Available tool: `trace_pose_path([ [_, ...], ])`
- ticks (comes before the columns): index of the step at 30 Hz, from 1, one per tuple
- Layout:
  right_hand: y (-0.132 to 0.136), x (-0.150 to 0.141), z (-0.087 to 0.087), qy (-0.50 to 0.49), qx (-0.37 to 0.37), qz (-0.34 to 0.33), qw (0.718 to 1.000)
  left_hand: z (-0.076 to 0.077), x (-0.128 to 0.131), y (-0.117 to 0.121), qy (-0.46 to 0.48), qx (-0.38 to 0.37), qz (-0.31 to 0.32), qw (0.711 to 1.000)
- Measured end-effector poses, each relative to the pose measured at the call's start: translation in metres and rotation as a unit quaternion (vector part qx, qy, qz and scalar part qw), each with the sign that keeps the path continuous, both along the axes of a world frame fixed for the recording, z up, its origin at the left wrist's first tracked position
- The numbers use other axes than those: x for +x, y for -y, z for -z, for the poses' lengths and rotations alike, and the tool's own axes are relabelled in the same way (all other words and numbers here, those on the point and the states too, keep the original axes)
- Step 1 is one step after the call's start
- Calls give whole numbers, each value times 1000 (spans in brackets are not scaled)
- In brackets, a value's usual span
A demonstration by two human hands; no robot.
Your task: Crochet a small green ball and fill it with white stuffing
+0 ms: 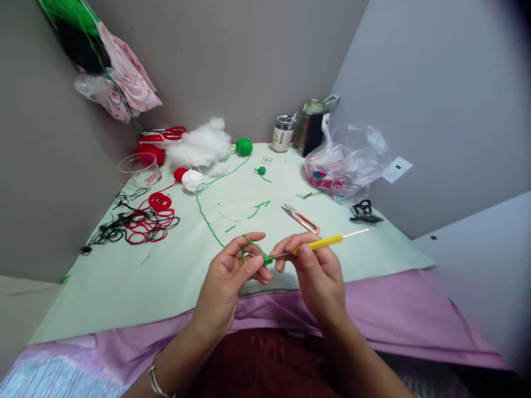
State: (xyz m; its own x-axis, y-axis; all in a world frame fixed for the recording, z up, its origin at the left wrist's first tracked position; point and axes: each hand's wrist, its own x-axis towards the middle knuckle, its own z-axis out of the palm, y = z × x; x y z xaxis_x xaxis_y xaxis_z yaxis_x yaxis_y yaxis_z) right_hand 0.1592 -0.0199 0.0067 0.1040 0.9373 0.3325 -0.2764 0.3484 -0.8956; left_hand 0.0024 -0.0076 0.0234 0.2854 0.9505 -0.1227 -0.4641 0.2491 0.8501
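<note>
Between the thumb and fingers of my left hand (230, 271) is a small piece of green crochet (268, 260). Green yarn (207, 220) loops over the left index finger and trails back across the table to a green yarn ball (244, 146). My right hand (317, 268) grips a crochet hook (321, 243) by its yellow handle. The hook's metal shaft points left, with its tip at the green piece. Just beyond the right hand lie thread snips (301, 218) with orange handles.
Tangled black and red yarn (136, 221) covers the left side, near a clear plastic cup (141, 170). White stuffing (201, 143) sits at the back. A plastic bag (344, 166), a pen can (284, 134) and a black claw clip (365, 211) stand on the right.
</note>
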Motion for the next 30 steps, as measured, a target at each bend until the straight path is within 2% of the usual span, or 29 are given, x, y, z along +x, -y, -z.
trace_pose_path([
  [5, 11, 3, 0, 146, 98, 68, 982, 6, -1, 2, -45, 42, -21, 998],
  [11, 15, 6, -4, 299, 194, 86, 930, 2, 1, 4, -76, 54, -49, 994],
  [14, 13, 4, -6, 365, 245, 119, 890, 2, 1, 6, -112, 57, -73, 989],
  [17, 11, 1, -2, 436, 301, 159, 833, 3, 2, 9, -117, 52, -92, 988],
  [19, 11, -1, 2, 470, 315, 181, 804, 3, 2, 8, -86, 33, -76, 993],
  [20, 12, -1, 4, 476, 308, 188, 802, 4, 2, 7, -60, 14, -53, 997],
  [22, 14, -2, 8, 458, 272, 189, 825, 3, 0, 4, 4, -38, 15, 999],
  [24, 14, -2, 8, 389, 227, 171, 876, 2, -3, 0, 55, -82, 62, 993],
  [27, 10, -2, 4, 210, 139, 122, 960, -1, -7, -4, 74, -86, 52, 992],
  [28, 8, -2, 2, 145, 109, 103, 978, -2, -7, -4, 67, -79, 44, 994],
  [30, 4, -4, 0, 66, 68, 64, 993, -3, -6, -3, 43, -63, 40, 996],
])
